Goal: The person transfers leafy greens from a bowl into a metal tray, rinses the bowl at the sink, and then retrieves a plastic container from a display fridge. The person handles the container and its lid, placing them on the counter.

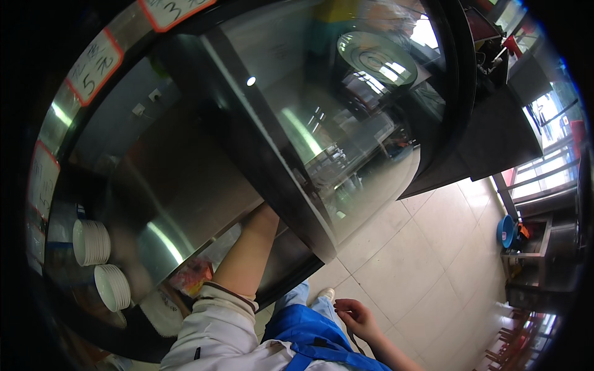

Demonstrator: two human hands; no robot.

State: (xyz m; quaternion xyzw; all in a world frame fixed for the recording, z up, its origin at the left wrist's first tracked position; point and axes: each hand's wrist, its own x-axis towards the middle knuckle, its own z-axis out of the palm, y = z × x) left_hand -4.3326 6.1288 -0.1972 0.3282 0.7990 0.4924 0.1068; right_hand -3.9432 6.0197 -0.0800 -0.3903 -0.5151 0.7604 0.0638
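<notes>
My left forearm reaches past the edge of a dark-framed glass door into a steel-lined cabinet. The left hand itself is out of view, hidden behind the door frame, so what it touches cannot be told. My right hand hangs low beside the blue apron, its fingers loosely bent and apart, with nothing seen in it. Near the left forearm lies a red and yellow plastic packet. Two stacks of white dishes, one stack above the other, stand at the far left, seen through glass.
Bordered signs with writing line the upper left rim. A dark counter stands at the right. Further off are a blue basin and a metal rack. Pale floor tiles lie between, with wooden stools at the lower right.
</notes>
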